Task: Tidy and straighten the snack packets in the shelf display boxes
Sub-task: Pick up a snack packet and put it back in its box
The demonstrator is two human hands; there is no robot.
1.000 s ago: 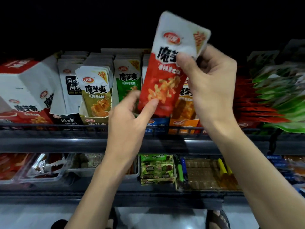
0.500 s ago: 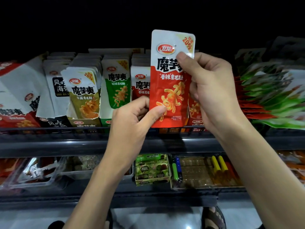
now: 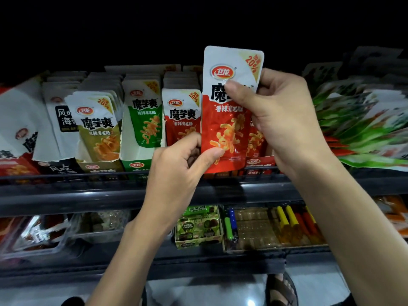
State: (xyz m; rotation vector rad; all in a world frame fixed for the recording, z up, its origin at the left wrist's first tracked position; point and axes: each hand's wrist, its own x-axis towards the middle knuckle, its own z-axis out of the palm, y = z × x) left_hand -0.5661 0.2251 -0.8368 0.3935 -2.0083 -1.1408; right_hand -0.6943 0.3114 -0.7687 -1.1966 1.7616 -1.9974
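Both hands hold one red and white snack packet (image 3: 227,120) upright in front of the top shelf. My right hand (image 3: 284,120) grips its upper right side, thumb across the front print. My left hand (image 3: 183,166) pinches its lower left corner between thumb and curled fingers. Behind it stands a display box of matching red packets (image 3: 182,120). To the left are a green box (image 3: 144,127), an olive box (image 3: 99,133) with leaning packets, and a black-labelled white row (image 3: 59,120).
A dark shelf rail (image 3: 88,195) runs across below the boxes. Fanned green and red packets (image 3: 362,133) lie at the right. The lower shelf holds a green candy box (image 3: 197,228), a clear tray with coloured sticks (image 3: 276,226) and clear tubs (image 3: 37,235). My sandalled foot (image 3: 281,290) shows below.
The red packet has been turned from tilted to upright and lowered toward the red box. The view shifted slightly right, and both hands kept their hold.
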